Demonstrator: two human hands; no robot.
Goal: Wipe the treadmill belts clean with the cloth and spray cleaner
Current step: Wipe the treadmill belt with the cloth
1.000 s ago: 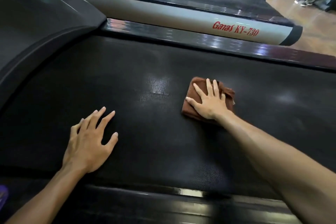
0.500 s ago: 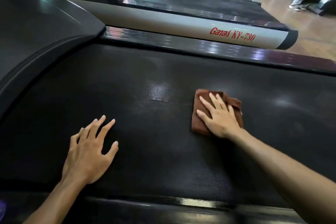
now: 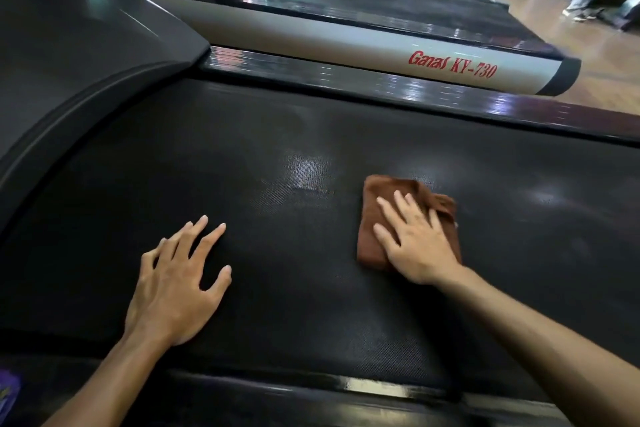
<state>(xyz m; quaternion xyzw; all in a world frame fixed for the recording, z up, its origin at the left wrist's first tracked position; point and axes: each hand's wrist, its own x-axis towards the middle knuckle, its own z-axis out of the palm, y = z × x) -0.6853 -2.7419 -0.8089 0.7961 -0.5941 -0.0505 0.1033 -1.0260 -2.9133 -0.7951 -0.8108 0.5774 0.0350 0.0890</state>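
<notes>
The cloth [image 3: 377, 215], brown and folded into a thick pad, lies on the belt [image 3: 311, 288] right of the middle, just below a shiny patch [image 3: 306, 172] where light glints off the black textured surface. My right hand [image 3: 415, 243] lies flat on top of the cloth, fingers straight and slightly spread, pressing it down; nothing is curled round it, so that grip is apart. The cloth's left edge and far edge stick out from under the fingers, and a crumpled fold shows past the knuckles on the right. My right forearm runs off to the lower right corner.

My left hand [image 3: 176, 288] rests palm down on the bare belt, well apart from the cloth, fingers splayed and straight, thumb out to the right. That grip is apart too and holds nothing.

The belt fills most of the view. Along its near edge runs a glossy black side rail [image 3: 346, 388]; along the far edge another dark rail [image 3: 381, 87] catches streaks of light. At left rises the curved grey motor cover [image 3: 76, 55]. Beyond the far rail stands the next treadmill [image 3: 311, 35], its silver side lettered "Ganas KY-730" in red, with more belts behind it. A wooden floor [image 3: 588, 45] shows at upper right. A scrap of purple [image 3: 8, 392] sits at the lower left edge; I cannot tell what it is.
</notes>
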